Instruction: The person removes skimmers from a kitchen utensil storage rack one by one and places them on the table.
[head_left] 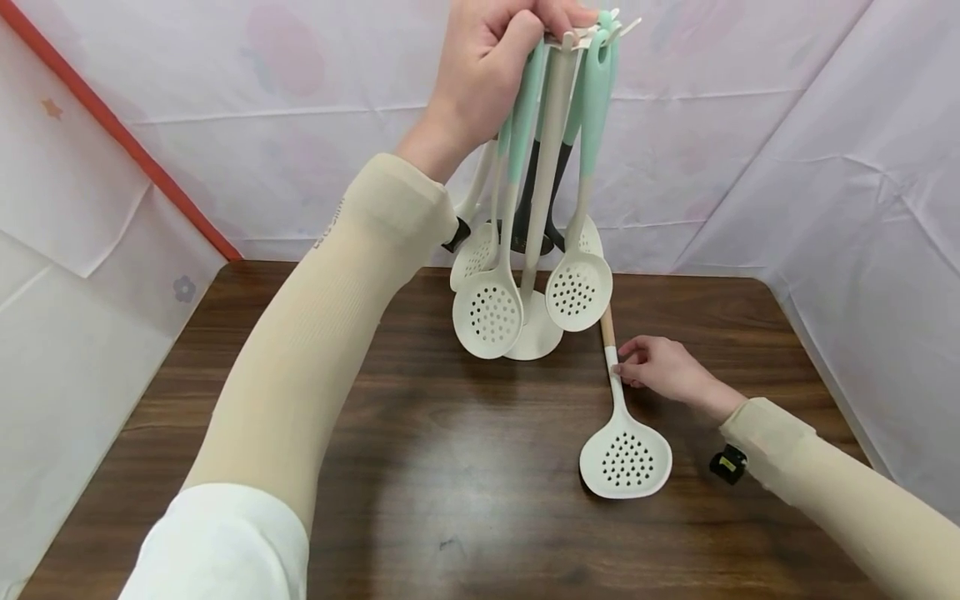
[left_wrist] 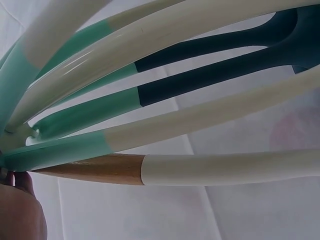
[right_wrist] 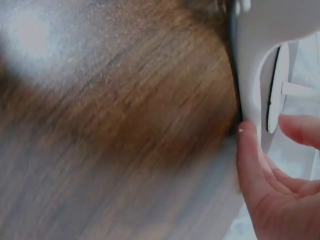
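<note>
Cream silicone forms the one skimmer (head_left: 625, 454) lying flat on the wooden table (head_left: 420, 467), its handle pointing toward the rack. One right hand (head_left: 663, 369) pinches that handle with curled fingers, holding it against the table surface. Farther back, one rack (head_left: 551, 158) stands on its round base; two perforated skimmers and several further utensils, too overlapped to count, hang from it. One left hand (head_left: 491, 67) grips the top, steadying the rack.
</note>
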